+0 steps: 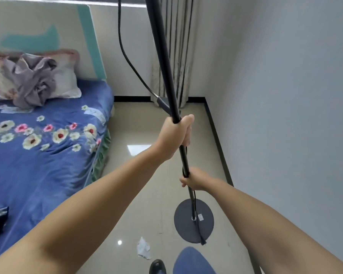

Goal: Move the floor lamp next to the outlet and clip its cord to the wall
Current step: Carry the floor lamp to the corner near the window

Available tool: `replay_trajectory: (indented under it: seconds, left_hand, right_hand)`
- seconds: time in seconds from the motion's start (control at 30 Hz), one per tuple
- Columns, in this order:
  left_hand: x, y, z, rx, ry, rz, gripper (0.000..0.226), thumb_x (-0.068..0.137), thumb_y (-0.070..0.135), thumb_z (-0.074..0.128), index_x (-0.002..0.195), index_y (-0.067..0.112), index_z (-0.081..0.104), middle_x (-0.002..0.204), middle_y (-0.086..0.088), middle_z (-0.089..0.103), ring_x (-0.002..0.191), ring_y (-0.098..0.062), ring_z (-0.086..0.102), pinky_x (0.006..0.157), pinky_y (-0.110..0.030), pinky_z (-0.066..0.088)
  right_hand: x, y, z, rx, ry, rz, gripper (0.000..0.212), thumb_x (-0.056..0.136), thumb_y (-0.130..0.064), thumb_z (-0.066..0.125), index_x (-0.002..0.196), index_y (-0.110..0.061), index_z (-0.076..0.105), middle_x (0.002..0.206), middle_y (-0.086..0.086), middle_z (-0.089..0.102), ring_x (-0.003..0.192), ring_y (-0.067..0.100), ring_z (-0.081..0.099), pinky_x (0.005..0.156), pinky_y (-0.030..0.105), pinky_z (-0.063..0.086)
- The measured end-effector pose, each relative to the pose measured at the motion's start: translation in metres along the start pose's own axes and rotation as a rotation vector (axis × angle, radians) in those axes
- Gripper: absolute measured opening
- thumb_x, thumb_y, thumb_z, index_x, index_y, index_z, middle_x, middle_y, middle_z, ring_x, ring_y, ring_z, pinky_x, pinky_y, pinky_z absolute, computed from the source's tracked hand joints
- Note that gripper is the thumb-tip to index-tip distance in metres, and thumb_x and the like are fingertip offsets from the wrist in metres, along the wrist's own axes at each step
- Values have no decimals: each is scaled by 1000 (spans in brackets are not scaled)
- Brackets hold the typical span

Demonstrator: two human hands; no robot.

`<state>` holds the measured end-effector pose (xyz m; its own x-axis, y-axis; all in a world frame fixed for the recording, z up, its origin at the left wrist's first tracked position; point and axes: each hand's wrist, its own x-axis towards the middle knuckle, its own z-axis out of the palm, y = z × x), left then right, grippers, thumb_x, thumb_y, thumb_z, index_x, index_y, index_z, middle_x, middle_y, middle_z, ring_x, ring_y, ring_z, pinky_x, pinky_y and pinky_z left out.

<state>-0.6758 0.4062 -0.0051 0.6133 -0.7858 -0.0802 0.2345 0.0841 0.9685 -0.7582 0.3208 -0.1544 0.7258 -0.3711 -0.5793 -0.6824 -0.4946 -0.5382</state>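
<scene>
A black floor lamp's pole runs from the top of the view down to a round dark base over the tiled floor near the right wall. My left hand grips the pole at mid height. Lower down, my right hand holds the pole just above the base. The black cord hangs in a loop left of the pole and joins it above my left hand. Another stretch of cord runs down along the pole and across the base, ending at its front edge. No outlet is in view.
A bed with a blue flowered cover, pillows and a grey garment fills the left side. A plain wall with a black skirting stands on the right, a curtain in the far corner. Crumpled paper lies by my shoe.
</scene>
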Motion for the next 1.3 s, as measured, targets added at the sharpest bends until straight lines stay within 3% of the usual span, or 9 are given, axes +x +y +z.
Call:
replay_trajectory:
  seconds: [0.23, 0.43, 0.53, 0.67, 0.77, 0.87, 0.97, 1.1, 1.3]
  left_hand:
    - [161, 22, -64, 38, 37, 4, 51, 88, 7, 41, 45, 24, 20, 34, 11, 20, 32, -11, 16, 37, -20, 21]
    - [313, 44, -119, 30, 108, -20, 50, 89, 5, 39, 47, 23, 19, 33, 11, 19, 32, -10, 15, 37, -19, 19]
    - [379, 64, -151, 33, 111, -10, 52, 89, 4, 38, 45, 24, 20, 34, 12, 19, 32, -9, 14, 41, -23, 14]
    - [472, 85, -192, 25, 128, 16, 51, 88, 3, 38, 46, 24, 20, 35, 11, 18, 34, -10, 13, 42, -23, 13]
    - [553, 92, -216, 22, 105, 23, 48, 88, 3, 38, 49, 24, 19, 36, 12, 18, 35, -10, 12, 40, -21, 14]
    - [635, 97, -232, 43, 60, 17, 47, 89, 6, 39, 50, 23, 20, 37, 12, 20, 34, -9, 14, 40, -22, 15]
    - [712, 108, -236, 114, 29, 25, 49, 87, 9, 42, 44, 24, 23, 34, 12, 23, 32, -9, 19, 38, -20, 21]
    - [802, 119, -215, 192, -90, 29, 47, 84, 11, 42, 43, 25, 22, 36, 10, 23, 33, -10, 20, 40, -20, 20]
    - [918, 104, -159, 298, -236, -4, 37, 81, 20, 46, 53, 19, 21, 48, -1, 19, 40, -14, 18, 45, -28, 17]
  right_hand:
    - [150, -60, -77, 24, -32, -16, 21, 86, -23, 49, 66, -17, 50, 102, 8, 74, 71, 22, 59, 70, 34, 52]
    - [294, -111, -153, -9, -111, -16, 19, 84, -25, 48, 66, -19, 51, 101, 3, 75, 57, 17, 56, 60, 27, 51]
    - [353, -146, -187, 10, -131, -28, 17, 83, -25, 49, 68, -17, 52, 93, 2, 73, 70, 23, 61, 65, 30, 53]
    - [434, -189, -235, -13, -140, -51, 15, 83, -24, 49, 74, -14, 55, 100, 4, 75, 64, 19, 61, 53, 25, 49]
    - [501, -213, -274, -9, -121, -48, 20, 84, -21, 49, 70, -15, 61, 102, 5, 76, 82, 27, 69, 67, 33, 57]
    - [564, -229, -316, 6, -73, -21, 25, 84, -20, 48, 80, -10, 71, 104, 6, 76, 84, 29, 68, 67, 29, 54]
    - [613, -239, -360, 74, 2, 10, 22, 82, -21, 49, 70, -17, 67, 101, 7, 76, 91, 27, 67, 79, 31, 51]
    - [662, -236, -422, 237, 115, 82, 21, 81, -21, 50, 71, -14, 67, 99, 7, 76, 96, 24, 66, 91, 36, 50]
    - [731, -193, -503, 369, 191, 204, 23, 77, -26, 49, 64, -24, 68, 102, 0, 73, 88, 18, 63, 69, 25, 44]
